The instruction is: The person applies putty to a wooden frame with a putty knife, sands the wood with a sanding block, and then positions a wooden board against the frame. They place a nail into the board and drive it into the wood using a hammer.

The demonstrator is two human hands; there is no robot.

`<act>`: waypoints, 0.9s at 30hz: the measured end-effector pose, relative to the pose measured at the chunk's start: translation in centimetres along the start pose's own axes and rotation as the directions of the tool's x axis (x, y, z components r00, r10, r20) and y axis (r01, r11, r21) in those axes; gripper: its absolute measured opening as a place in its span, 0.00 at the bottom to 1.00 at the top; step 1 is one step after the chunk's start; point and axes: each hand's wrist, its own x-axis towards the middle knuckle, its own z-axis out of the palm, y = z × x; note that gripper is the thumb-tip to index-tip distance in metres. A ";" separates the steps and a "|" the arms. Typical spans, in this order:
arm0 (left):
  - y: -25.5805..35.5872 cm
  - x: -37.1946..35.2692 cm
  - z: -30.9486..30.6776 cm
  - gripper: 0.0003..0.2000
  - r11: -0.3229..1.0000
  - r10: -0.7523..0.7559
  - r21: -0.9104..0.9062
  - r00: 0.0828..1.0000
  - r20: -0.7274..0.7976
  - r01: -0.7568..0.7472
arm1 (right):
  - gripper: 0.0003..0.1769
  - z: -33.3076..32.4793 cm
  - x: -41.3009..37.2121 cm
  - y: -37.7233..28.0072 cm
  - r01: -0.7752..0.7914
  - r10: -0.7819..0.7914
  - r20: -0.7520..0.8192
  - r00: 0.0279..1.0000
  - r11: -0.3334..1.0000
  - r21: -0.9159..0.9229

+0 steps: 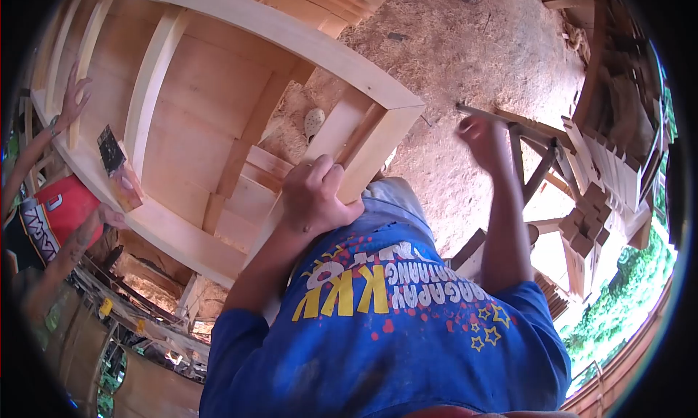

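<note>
A large wooden frame (305,36) with pale rails, crosspieces and thin panels fills the upper left of the view. My left hand (316,192) grips a rail at its near end, fingers curled over the wood, close to my body. My right hand (483,140) is raised to the right of the frame's corner, apart from it. Its fingers look curled but are blurred, and I cannot make out whether anything is in them. On the far-left rail sits a wooden block with a dark flat piece (111,150) on it.
At the left, another person in a red and black shirt (69,203) has one hand (73,98) over the frame and another (109,218) by its rail. Stacked timber (585,225) and a sawhorse-like support (538,167) stand right. Sawdust-coloured ground (451,61) carries a pale perforated shoe (314,122).
</note>
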 end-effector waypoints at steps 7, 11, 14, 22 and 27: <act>0.2 0.2 0.0 0.19 1.000 -0.012 0.011 1.000 0.011 0.012 | 0.17 -8.8 7.5 -13.9 0.561 -0.679 -0.580 0.449 0.720 -0.408; 0.7 0.2 -0.2 0.19 0.999 -0.034 0.015 0.999 0.041 0.033 | 0.35 -6.8 13.2 -18.9 0.496 -0.739 -0.364 0.567 0.659 -0.565; 0.5 0.1 0.0 0.20 1.000 -0.006 0.020 0.999 0.034 0.005 | 0.30 -5.8 16.6 -19.6 0.415 -0.635 -0.457 0.623 0.763 -0.495; 1.0 0.2 -0.2 0.19 0.999 0.005 0.035 1.000 0.026 -0.006 | 0.13 -7.2 9.0 -17.9 0.406 -0.365 -0.463 0.808 0.914 -0.012; 0.9 0.2 -0.2 0.19 0.999 0.023 0.041 1.000 0.014 -0.023 | 0.27 -5.4 -6.2 -10.1 0.405 -0.297 -0.276 0.914 0.623 0.669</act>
